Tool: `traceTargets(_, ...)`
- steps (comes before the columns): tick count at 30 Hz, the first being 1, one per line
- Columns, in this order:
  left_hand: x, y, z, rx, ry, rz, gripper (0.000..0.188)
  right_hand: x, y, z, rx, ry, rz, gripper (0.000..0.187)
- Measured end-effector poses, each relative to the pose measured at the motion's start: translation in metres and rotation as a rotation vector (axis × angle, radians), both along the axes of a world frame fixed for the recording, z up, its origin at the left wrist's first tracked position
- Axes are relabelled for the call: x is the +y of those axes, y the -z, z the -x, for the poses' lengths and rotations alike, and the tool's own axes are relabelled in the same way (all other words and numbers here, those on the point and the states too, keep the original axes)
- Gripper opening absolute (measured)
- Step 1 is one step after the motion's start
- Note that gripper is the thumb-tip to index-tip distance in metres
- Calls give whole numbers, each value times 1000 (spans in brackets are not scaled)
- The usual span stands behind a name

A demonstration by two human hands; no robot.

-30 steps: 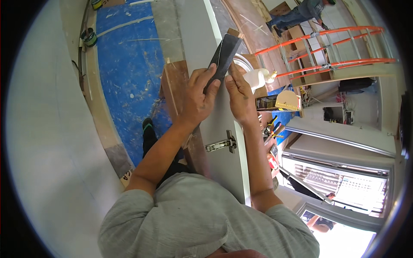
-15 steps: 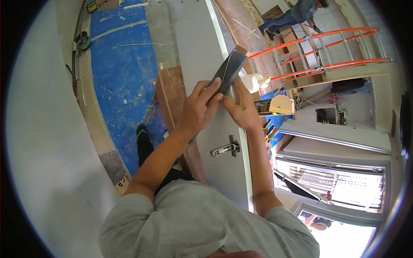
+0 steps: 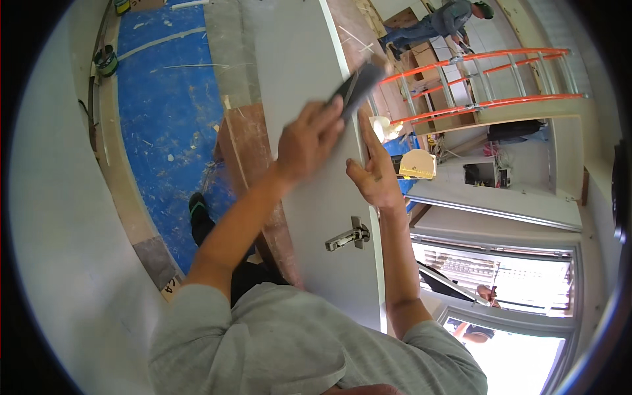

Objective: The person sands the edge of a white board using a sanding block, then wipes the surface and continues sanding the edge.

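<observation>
- I find the dark block above the upper stretch of the grey panel, slanting across its white edge; blur keeps me from telling whether the two touch.
- I see the left hand bent round the block's near end, fingers closed over its top; the thumb is too smeared to place.
- I see the right hand loosely spread beside the panel's edge, fingers straight and thumb standing apart, with nothing visible closed inside it; I can't tell whether its fingertips meet the block.
- I judge the block light and stiff, hardly fragile, and easy to keep in one hand; I'd take it by the sides near its middle, off the working face.
- Its long, flat-sided body looks matt and dark, perhaps a rough wrapping, so I expect little slip.
- The panel reads smooth and flat, with a jointed metal hinge fixed on its face.
- Brown wood sits beside it, square-edged, with the scuffed blue sheet farther left.
</observation>
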State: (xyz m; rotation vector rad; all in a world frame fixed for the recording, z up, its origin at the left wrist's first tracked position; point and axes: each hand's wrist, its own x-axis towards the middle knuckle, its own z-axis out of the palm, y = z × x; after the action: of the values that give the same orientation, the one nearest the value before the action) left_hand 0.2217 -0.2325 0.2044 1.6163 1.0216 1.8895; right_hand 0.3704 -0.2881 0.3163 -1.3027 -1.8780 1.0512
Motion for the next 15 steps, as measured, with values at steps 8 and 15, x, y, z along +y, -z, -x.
traceTargets(8, 32, 0, 5, -12, -16, 0, 42, 2, -6, 8, -11, 43, 75, 95)
traceTargets(15, 98, -9, 27, 12, -116, -96, 40, 1, -8, 15, 19, 51, 86, 94)
